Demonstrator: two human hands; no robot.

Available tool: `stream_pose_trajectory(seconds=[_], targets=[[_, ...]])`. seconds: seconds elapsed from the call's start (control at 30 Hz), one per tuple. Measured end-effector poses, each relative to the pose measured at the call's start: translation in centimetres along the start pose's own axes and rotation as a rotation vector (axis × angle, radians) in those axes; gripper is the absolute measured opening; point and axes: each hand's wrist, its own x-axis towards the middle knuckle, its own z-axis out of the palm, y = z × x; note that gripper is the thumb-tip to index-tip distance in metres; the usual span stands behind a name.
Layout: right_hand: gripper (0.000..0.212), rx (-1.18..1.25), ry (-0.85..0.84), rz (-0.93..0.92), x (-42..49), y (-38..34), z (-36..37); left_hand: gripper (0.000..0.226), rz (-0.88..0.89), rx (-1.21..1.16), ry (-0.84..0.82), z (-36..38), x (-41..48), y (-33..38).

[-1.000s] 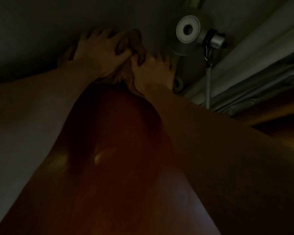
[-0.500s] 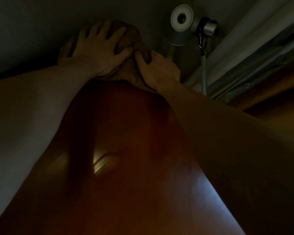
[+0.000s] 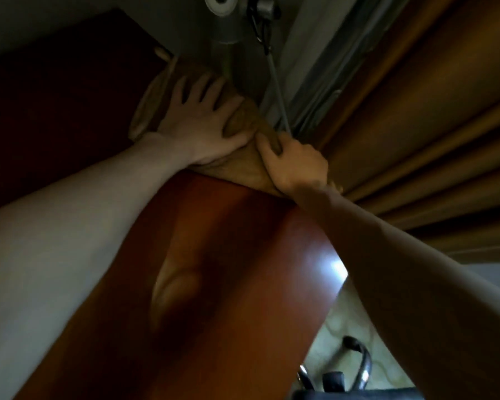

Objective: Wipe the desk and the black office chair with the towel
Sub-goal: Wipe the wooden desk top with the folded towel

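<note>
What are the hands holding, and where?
The towel. The right hand curls its fingers round its bunched right edge; the left hand presses flat on top.

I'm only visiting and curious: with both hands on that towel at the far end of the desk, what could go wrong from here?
The right hand grips the towel right beside a thin grey pole; pushing further might knock it. The curtain hangs close to that hand and could get caught in the towel. The left hand presses flat near the far edge of the desk, so the towel may slip off.
</note>
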Motion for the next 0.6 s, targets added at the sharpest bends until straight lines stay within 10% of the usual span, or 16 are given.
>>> stream_pose_trajectory(seconds=[0.6], targets=[[0.056,0.161,0.168,0.119,-9.6,10.9,0.1,0.102,0.039,0.110,-0.006,3.4,-4.6,13.3]])
